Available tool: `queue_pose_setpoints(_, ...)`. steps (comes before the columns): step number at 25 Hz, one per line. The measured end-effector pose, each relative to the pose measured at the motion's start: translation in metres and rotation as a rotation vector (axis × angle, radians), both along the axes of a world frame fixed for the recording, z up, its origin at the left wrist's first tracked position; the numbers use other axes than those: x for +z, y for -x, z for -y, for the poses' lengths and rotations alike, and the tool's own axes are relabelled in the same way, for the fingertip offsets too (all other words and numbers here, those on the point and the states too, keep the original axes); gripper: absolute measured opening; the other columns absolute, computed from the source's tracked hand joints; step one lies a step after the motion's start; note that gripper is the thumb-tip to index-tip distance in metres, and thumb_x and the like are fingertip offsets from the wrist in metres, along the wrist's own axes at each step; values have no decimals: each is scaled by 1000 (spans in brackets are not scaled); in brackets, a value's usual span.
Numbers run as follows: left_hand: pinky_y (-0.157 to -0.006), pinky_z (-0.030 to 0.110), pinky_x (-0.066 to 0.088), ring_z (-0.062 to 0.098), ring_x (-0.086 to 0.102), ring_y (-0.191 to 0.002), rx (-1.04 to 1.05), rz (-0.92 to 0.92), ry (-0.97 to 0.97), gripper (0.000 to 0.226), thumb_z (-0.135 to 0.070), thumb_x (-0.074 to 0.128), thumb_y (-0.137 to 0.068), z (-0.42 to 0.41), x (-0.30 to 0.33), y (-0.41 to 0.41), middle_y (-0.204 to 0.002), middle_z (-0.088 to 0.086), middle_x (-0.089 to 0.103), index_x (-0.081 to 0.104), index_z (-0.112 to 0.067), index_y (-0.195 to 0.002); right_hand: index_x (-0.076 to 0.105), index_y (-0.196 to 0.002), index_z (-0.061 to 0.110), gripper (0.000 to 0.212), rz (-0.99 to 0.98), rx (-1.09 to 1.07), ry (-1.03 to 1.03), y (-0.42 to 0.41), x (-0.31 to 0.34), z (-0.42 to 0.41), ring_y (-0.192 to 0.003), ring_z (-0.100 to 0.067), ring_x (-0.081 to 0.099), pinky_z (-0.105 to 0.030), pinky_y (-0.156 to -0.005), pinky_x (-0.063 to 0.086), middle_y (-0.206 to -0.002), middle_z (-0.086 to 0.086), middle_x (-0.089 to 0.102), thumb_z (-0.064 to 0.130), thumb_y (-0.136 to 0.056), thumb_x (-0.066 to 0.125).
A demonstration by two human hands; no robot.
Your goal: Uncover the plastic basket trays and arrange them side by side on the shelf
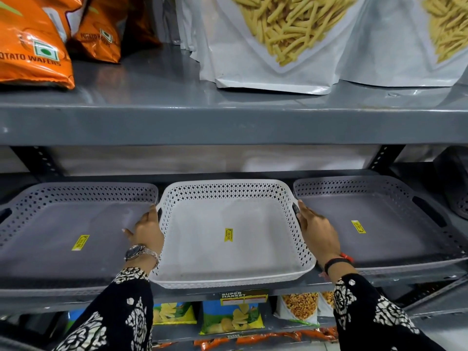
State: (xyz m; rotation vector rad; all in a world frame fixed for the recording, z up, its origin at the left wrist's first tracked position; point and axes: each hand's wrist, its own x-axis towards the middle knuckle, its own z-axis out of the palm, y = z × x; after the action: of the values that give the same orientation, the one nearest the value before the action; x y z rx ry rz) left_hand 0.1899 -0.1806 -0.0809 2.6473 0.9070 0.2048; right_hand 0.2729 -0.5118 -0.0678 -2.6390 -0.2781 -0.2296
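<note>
Plastic basket trays are lined up three across on the grey metal shelf [329, 282] at mid-frame. The white centre tray [229, 249] is gripped at its side handles by both hands: left hand [148, 230] at its left rim, right hand [317, 230] at its right rim. Its walls are thin perforated lattice, its floor smooth, with a yellow price sticker [228, 234]. Grey trays of the same shape sit touching it, at left [50, 236] and at right [395, 224]. Fingers could probably be pinched between neighbouring rims, and the front edge, overhanging the shelf lip, might tip forward if released carelessly.
</note>
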Motion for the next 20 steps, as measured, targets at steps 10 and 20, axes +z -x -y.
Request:
queue_pose_setpoints(10, -109, 65, 25, 40, 52, -121, 12, -24, -31, 62, 9, 42, -88, -1, -1, -1, -133, 23, 55, 27, -7, -146, 24, -142, 21, 52, -41, 20, 46, 1, -4, 2, -92, -34, 57, -33, -58, 43, -102, -20, 65, 14, -91, 36)
queue_pose_setpoints(20, -113, 61, 21, 37, 53, -119, -35, -54, 15, 66, 3, 44, -89, -7, 6, 5, -125, 23, 59, 16, -8, -148, 18, -143, 20, 50, -70, -1, 100, 11, 1, 1, -114, -34, 52, -50, -92, 45, -125, -17, 58, 26, -95, 31)
